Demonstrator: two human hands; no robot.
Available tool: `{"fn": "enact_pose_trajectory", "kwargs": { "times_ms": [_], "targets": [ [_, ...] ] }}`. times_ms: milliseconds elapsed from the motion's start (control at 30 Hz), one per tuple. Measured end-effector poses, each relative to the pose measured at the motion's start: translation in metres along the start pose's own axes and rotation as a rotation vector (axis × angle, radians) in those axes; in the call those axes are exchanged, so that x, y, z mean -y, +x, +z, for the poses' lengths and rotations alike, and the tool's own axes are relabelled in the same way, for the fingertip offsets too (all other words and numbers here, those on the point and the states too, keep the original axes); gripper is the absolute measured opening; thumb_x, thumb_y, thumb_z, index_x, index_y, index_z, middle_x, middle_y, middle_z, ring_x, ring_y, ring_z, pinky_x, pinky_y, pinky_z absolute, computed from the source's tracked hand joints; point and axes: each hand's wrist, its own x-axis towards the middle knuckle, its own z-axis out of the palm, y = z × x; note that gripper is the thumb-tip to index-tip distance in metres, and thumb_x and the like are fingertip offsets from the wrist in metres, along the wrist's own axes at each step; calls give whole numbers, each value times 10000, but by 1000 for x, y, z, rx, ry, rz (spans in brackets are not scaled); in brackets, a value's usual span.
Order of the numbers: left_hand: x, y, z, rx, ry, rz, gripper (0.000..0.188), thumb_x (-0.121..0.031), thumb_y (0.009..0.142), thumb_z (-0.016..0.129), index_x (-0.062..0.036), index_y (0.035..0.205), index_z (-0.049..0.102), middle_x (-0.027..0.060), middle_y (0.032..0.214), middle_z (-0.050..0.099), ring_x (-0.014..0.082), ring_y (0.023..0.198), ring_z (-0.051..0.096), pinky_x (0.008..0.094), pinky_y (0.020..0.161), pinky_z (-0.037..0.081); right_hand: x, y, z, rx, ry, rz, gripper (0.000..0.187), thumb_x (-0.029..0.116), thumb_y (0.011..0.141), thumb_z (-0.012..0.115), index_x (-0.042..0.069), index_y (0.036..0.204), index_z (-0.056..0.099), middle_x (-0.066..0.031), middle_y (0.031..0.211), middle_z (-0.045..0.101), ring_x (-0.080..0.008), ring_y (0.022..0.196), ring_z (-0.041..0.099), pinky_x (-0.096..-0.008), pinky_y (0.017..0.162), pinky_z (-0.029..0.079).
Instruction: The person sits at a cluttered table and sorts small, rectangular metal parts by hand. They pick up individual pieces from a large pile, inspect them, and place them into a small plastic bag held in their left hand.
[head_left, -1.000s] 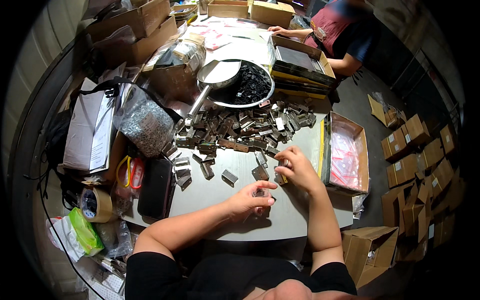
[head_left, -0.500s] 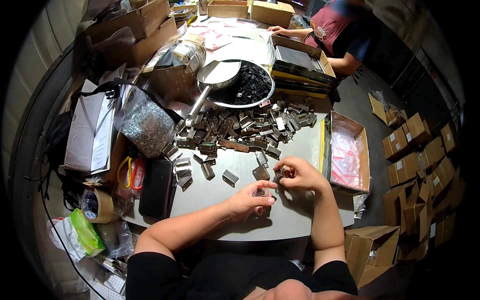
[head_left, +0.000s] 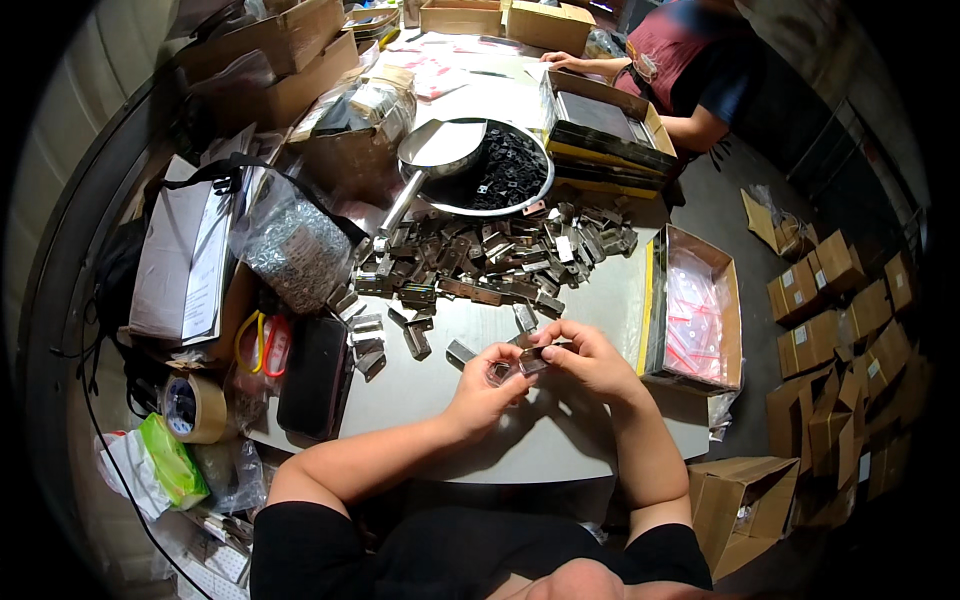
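Note:
My right hand [head_left: 590, 364] pinches a small metal bracket [head_left: 533, 361] between thumb and fingers, above the near part of the table. Close beside it, my left hand [head_left: 482, 396] is closed round what looks like a small clear plastic bag [head_left: 499, 373]; its contents are partly hidden by the fingers. The bracket is right at the left fingertips, and I cannot tell whether it touches the bag. A loose bracket [head_left: 460, 353] lies just beyond my left hand. Past both hands spreads a heap of metal brackets [head_left: 480, 262].
Behind the heap stands a round metal basin [head_left: 549, 180] of black parts with a scoop [head_left: 440, 150] on it. An open box of clear bags [head_left: 738, 330] is at right, a black case [head_left: 313, 380] at left. Across the table, a person [head_left: 680, 70] works beside a shallow box [head_left: 610, 115].
My right hand has lifted the bracket off the tabletop and brought it left to my left hand. My left hand has shifted slightly left and turned toward it.

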Motion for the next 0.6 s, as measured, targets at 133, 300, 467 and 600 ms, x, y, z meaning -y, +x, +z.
{"fn": "enact_pose_trajectory", "kwargs": {
  "times_ms": [133, 300, 467, 600],
  "targets": [
    [4, 3, -8, -63, 414, 316, 292, -48, 865, 682, -32, 1100, 509, 28, 920, 569, 64, 746, 547, 205, 624, 452, 7, -5, 5, 42, 176, 172, 137, 111, 930, 575, 39, 1041, 540, -37, 912, 624, -84, 747, 593, -216, 674, 491],
    [1, 1, -2, -19, 295, 221, 378, -31, 854, 687, -39, 1167, 474, 21, 935, 554, 74, 796, 545, 211, 661, 463, -2, -3, -10, -37, 139, 15, 113, 35, 914, 532, 30, 1026, 539, -51, 925, 602, -106, 768, 586, -241, 706, 499],
    [2, 3, -3, 179, 213, -14, 471, -28, 827, 716, -54, 1213, 447, 13, 964, 540, 75, 801, 537, 210, 664, 460, 12, -9, 5, -33, -382, -446, 282, -134, 786, 489, 5, 1006, 601, -66, 932, 590, -153, 838, 585, -267, 735, 491],
    [-8, 1, 2, 284, 146, -176, 593, -69, 811, 748, -73, 1303, 416, -4, 978, 533, 63, 789, 530, 201, 623, 444, 22, -14, 16, 44, -608, -404, 194, -65, 811, 586, -4, 993, 618, -103, 904, 655, -166, 840, 643, -273, 737, 504]
  ]
}}
